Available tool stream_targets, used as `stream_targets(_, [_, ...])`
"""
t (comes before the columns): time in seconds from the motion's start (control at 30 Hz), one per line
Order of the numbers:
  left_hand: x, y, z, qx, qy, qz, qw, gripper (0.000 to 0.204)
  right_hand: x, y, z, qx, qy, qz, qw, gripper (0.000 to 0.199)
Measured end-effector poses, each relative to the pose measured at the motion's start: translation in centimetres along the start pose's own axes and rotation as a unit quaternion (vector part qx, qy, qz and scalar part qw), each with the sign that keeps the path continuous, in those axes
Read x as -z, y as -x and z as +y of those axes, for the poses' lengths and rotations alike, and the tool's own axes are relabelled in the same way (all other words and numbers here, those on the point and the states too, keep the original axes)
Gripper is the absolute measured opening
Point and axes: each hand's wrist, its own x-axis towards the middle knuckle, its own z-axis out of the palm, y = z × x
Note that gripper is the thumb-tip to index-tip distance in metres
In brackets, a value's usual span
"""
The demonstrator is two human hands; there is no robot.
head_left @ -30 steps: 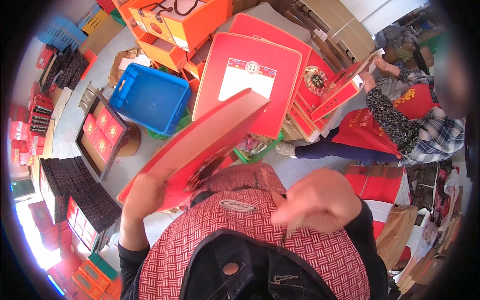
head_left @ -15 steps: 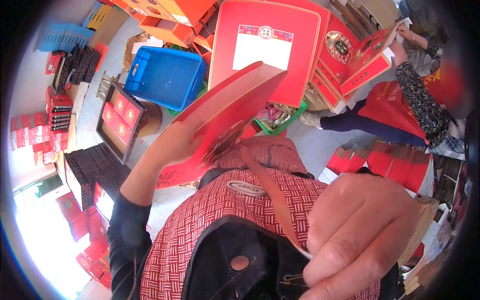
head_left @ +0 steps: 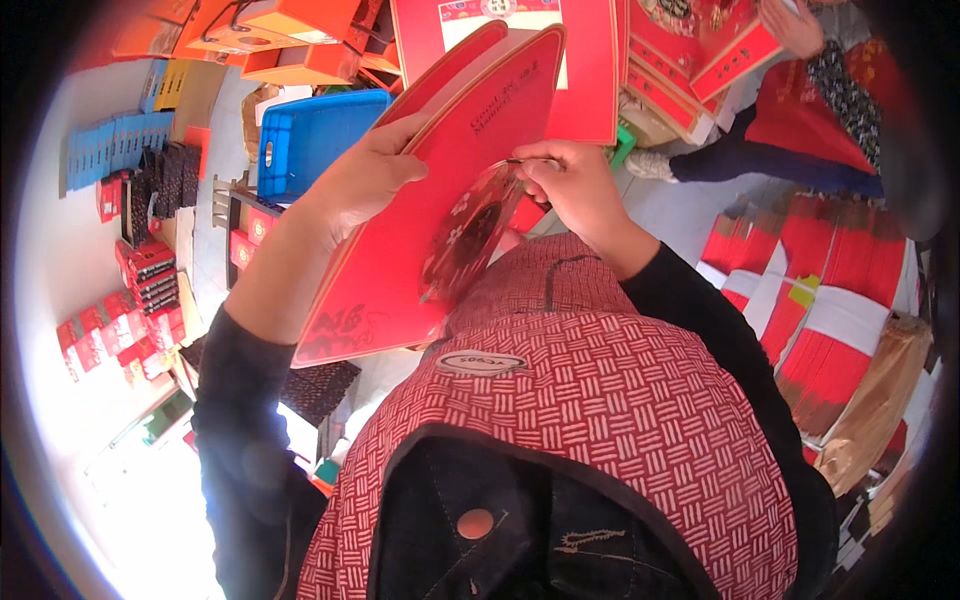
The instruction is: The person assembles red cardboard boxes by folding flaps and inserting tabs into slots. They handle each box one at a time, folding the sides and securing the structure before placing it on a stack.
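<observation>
Nearest to us is our red woven-pattern apron (head_left: 600, 400) over a dark denim garment. Just above it we hold a flat red cardboard box blank (head_left: 440, 200), tilted up in front of our chest. Our left hand (head_left: 365, 175) grips its left edge, fingers curled over the face and thumb behind. Our right hand (head_left: 575, 185) pinches narrowly at the rim of the round clear window film (head_left: 470, 235) set in the blank, thumb and fingertips closed on its upper edge.

To our right stand bundles of folded red blanks (head_left: 830, 300), banded with white strips. To our left, dark trays and small red boxes (head_left: 140, 280) lie on the floor. Beyond the blank sits a blue plastic crate (head_left: 310, 140), then orange boxes (head_left: 290, 30) and large red sheets. At the far right, another person (head_left: 830, 110) in red sits handling red pieces.
</observation>
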Motion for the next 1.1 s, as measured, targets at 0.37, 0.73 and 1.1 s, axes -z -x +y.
stream_targets(0.37, [2.8,-2.7,-0.4,0.039,0.096,-0.022,0.994,0.033,-3.1,-2.7,3.7,0.011,-0.158,0.086,0.984,0.014])
stream_targets(0.73, [0.6,-4.5,0.6,0.007,0.046,0.025,0.999,0.033,-4.6,-4.0,0.4,0.180,-0.117,0.094,0.972,0.014])
stream_targets(1.1, [0.4,-4.4,0.6,-0.041,-0.046,0.020,0.998,0.029,-4.2,-3.9,-0.9,0.248,0.045,0.118,0.961,0.007])
